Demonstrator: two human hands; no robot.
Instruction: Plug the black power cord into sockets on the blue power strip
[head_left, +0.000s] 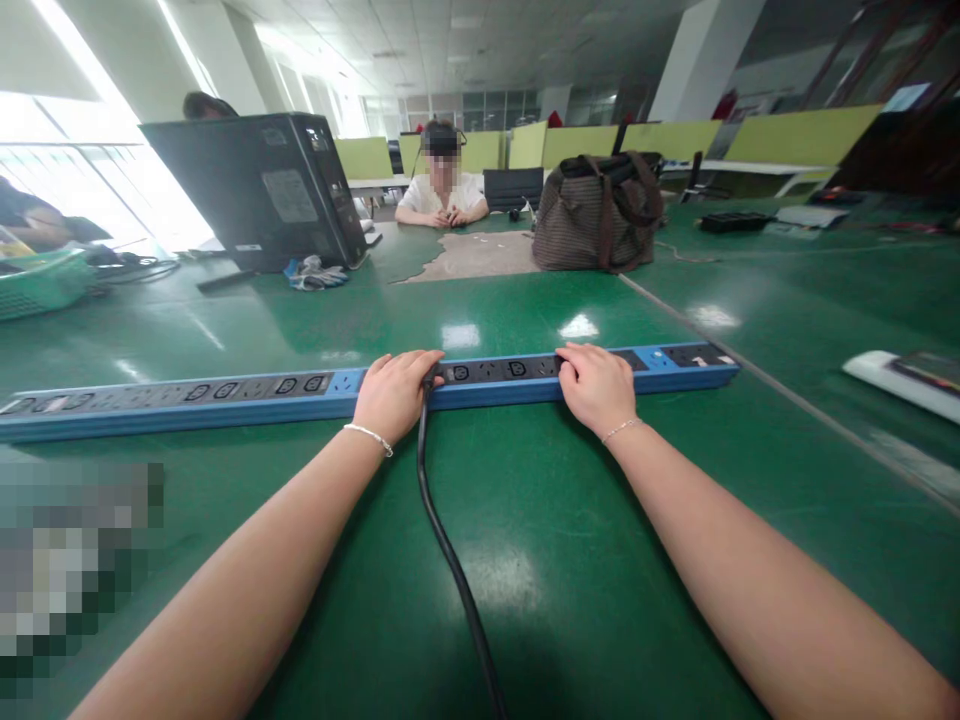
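A long blue power strip (495,392) with black socket panels lies across the green table. My left hand (394,390) is closed at its middle, thumb and fingers around the dark plug (431,376) of a black power cable (442,530). The plug is at the strip's top face; how deep it sits is hidden by my fingers. From there the cable runs down toward my body. Farther right, my right hand (598,385) rests closed over the strip, its curled fingers gripping the top and front side. Sockets under both hands are covered.
A black computer case (262,190) and grey gloves (315,273) stand back left, a brown bag (596,215) back right. Across the table sits a person (442,185). A green basket (45,285) is at far left, a white-edged device (904,382) at right.
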